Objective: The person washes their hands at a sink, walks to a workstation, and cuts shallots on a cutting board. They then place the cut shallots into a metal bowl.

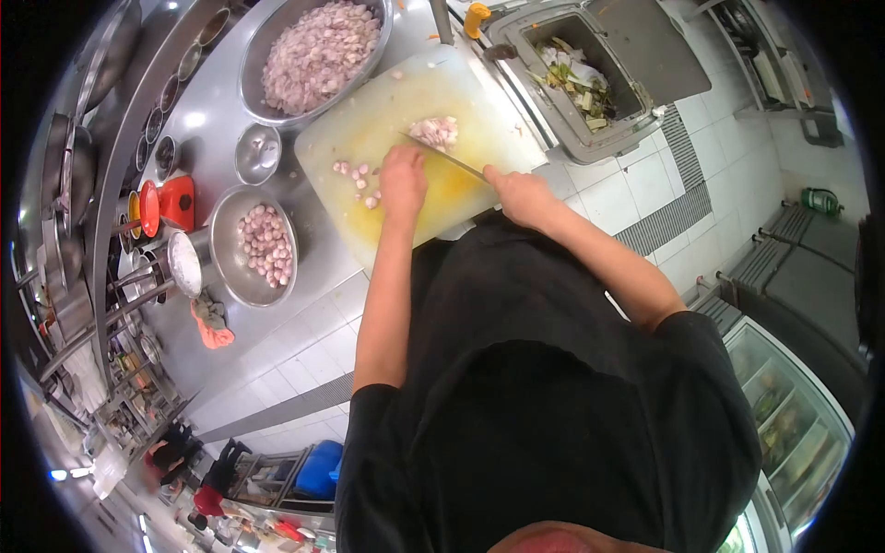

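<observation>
My right hand (522, 196) is closed round the handle of a kitchen knife (449, 158), whose blade reaches left across the cutting board (336, 138). At the blade, my left hand (403, 181) presses down on the board with its fingers bent together; what lies under the fingertips is hidden, probably a shallot. Just beyond the blade sits a small heap of chopped shallots (436, 133). Several whole peeled shallots (361, 182) are scattered to the left of my left hand.
A big bowl rim (247, 88) surrounds many chopped shallots, and a second bowl (224, 241) contains whole ones. Between them stands a small metal bowl (258, 154). Right of the board is an open waste bin (591, 146). A red scale (176, 204) and cloth (213, 323) lie left.
</observation>
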Demonstrator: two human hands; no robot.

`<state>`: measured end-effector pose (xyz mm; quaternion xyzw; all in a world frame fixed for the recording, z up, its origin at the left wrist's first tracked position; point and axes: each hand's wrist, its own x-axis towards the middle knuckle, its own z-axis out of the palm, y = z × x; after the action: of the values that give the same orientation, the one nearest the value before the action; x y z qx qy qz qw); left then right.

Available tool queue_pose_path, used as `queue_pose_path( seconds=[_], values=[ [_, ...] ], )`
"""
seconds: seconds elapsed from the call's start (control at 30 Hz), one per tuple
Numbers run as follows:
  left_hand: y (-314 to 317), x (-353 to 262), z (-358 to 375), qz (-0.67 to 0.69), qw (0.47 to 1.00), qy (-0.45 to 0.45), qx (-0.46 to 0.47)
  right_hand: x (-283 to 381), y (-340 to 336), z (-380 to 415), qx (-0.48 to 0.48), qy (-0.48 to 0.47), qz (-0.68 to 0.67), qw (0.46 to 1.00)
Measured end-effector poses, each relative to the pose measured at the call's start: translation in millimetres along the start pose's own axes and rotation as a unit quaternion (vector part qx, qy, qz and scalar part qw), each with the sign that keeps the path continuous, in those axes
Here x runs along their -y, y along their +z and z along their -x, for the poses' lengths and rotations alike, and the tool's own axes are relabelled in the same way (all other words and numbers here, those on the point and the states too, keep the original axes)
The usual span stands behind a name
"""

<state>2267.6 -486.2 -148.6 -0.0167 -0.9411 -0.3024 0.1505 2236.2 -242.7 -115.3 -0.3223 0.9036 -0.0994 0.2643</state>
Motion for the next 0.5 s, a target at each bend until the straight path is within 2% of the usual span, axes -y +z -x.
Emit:
queue_pose_path(
  seconds=[0.03, 0.07, 0.1, 0.17, 0.2, 0.27, 0.5],
  values=[
    [-2.4, -11.6, -1.8, 0.063, 0.984, -0.165, 0.004, 2.0, -3.1, 3.1, 0.007, 0.002, -0.002, 1.000],
    [-6.3, -20.2, -3.0, 0.124, 0.937, -0.326, 0.008, 3.8, -4.5, 5.2, 0.015, 0.003, -0.004, 1.000],
    [-5.1, -15.3, 1.9, 0.124, 0.937, -0.325, 0.007, 4.2, -4.4, 5.4, 0.014, 0.002, -0.004, 1.000],
    [0.8, 3.4, 14.1, 0.045, 0.989, -0.113, -0.081, 4.0, -3.2, 4.4, 0.012, 0.007, -0.003, 1.000],
    [-0.2, 5.8, 14.4, 0.045, 0.989, -0.112, -0.081, 4.2, -1.9, 4.4, 0.011, 0.007, -0.003, 1.000],
    [1.0, 7.8, 14.4, 0.054, 0.997, -0.037, -0.029, 3.8, -0.7, 5.7, -0.002, 0.008, -0.016, 1.000],
    [4.6, 1.8, 13.6, 0.022, 0.999, -0.013, -0.044, 10.1, -12.8, 5.7, 0.025, 0.024, 0.019, 0.999]
  ],
)
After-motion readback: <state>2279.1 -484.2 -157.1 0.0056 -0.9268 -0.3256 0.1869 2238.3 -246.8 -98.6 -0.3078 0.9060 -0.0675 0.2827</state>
